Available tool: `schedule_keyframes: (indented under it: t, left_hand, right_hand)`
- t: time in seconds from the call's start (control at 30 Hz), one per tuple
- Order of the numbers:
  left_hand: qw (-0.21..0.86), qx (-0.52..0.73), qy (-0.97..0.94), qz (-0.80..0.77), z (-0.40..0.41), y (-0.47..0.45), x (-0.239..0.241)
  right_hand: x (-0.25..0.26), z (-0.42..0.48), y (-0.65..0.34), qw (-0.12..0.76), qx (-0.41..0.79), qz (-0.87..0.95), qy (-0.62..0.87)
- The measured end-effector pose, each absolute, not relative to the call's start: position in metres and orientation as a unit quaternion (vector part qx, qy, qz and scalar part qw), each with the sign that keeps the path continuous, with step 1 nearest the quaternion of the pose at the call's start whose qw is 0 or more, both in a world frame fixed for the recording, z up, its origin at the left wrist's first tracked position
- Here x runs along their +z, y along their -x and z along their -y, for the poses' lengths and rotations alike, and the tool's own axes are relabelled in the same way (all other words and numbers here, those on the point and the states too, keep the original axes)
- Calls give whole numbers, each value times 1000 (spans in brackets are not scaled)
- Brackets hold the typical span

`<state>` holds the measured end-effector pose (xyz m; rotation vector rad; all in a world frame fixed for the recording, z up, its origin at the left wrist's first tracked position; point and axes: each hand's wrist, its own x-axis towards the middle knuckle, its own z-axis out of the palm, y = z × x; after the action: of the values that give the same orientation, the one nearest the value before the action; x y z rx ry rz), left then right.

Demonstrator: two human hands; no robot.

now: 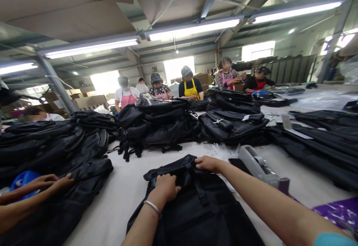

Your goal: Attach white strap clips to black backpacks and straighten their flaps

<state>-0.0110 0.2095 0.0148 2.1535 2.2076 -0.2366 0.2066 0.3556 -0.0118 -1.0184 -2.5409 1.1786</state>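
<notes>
A black backpack (pixel 192 216) lies on the white table in front of me, its top end pointing away. My left hand (pixel 166 187), with a silver bangle at the wrist, is closed on the fabric near the top. Its fingertips are partly hidden. At the upper right corner, my right hand (pixel 207 164) pinches the backpack's top edge between thumb and fingers. Just right of this hand stands a grey tape dispenser (pixel 256 166), beside a flat dark object (pixel 239 165).
Piled black backpacks (pixel 159 123) line the table's far side, with another stack (pixel 321 145) to the right. At left, a co-worker's hands (pixel 53 182) touch a black bag (pixel 92 171) near a blue object (pixel 26 180). Purple plastic (pixel 338 208) lies lower right. Several people work behind.
</notes>
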Motion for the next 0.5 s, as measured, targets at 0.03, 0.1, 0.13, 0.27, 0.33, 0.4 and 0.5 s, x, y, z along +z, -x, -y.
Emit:
schedule_keyframes:
  t: [0.03, 0.1, 0.13, 0.27, 0.33, 0.4, 0.5]
  left_hand:
    - [22, -76, -692, -717, -211, 9, 14]
    - [18, -74, -686, -724, -213, 7, 15]
    - [17, -72, -683, -727, -215, 6, 15]
    - [32, -59, -673, -736, -220, 7, 18]
    - [48, -44, -670, -740, -221, 10, 19]
    - [68, -27, -667, -742, -222, 14, 18]
    - [92, -4, -665, -741, -222, 18, 16]
  right_hand:
    - [-13, -357, -206, 83, 394, 852, 335]
    - [-16, -360, -203, 84, 383, 862, 322]
    - [-16, -362, -202, 81, 374, 869, 315]
    - [-16, -372, -195, 44, 332, 895, 296]
    - [-15, -377, -190, 20, 320, 902, 290]
    - [-15, -382, -186, -1, 312, 907, 283]
    - [-17, -388, -182, -16, 305, 912, 274]
